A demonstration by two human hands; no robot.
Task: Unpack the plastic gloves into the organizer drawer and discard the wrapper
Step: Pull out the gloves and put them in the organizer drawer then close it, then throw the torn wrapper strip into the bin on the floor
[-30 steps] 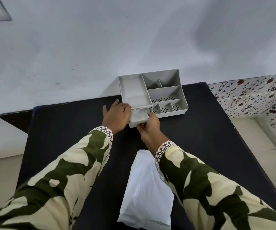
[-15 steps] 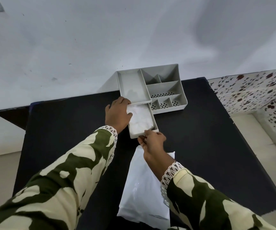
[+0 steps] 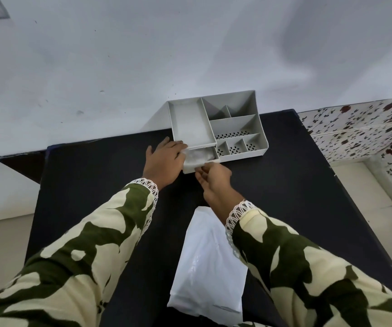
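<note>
A grey organizer (image 3: 237,123) with several compartments stands at the far edge of the black table (image 3: 296,190), against the wall. Its drawer (image 3: 189,168) sticks out partway at the front left, and crumpled clear plastic gloves (image 3: 201,155) lie inside. My left hand (image 3: 164,161) lies flat beside the drawer's left side, thumb touching its corner. My right hand (image 3: 216,180) pinches the drawer's front edge. The white plastic wrapper (image 3: 208,267) lies flat on the table near me, between my forearms.
A pale wall rises right behind the organizer. A floral-patterned tiled ledge (image 3: 367,128) runs along the right of the table. Light floor shows on both sides below the table's edges.
The drawer went from barely out to pulled far out with the gloves showing, and is now pushed back about halfway. My right hand followed it toward the organizer; the left hand stayed alongside.
</note>
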